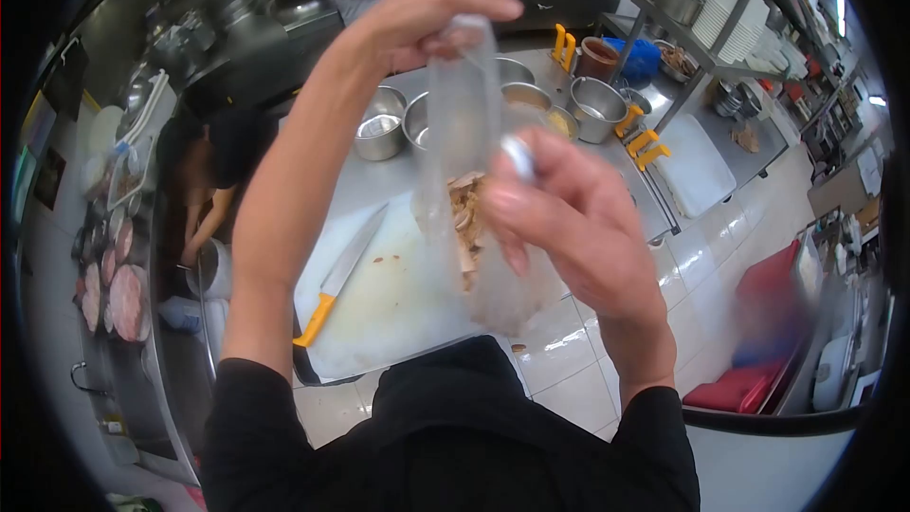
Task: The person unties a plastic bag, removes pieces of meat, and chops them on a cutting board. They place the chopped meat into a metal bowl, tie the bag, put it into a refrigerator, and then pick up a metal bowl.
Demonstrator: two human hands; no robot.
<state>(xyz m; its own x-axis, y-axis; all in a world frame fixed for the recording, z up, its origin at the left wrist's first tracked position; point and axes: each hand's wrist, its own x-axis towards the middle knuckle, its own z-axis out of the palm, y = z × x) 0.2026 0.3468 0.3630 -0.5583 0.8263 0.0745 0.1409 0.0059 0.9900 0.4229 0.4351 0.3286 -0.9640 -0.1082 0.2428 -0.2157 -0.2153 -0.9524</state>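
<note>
A clear plastic bag [464,104] hangs upright between my hands, with brown and pale food pieces [466,228] in its lower part. My left hand [436,24] is closed on the bag's top end. My right hand [569,209] is pinched beside the bag, with a small white item [518,158] at its fingertips; what that item is, I cannot make out. Below them lies a white cutting board [393,294] with a few brown crumbs. A knife [346,270] with a yellow handle rests on the board's left side, apart from both hands.
Metal bowls [381,137] stand behind the board, with another bowl [597,104] farther right. Yellow-handled tools [647,147] are by the table's right edge. At the left, a person [227,171] reaches toward a container. A shelf [735,66] holds stacked dishes at the right.
</note>
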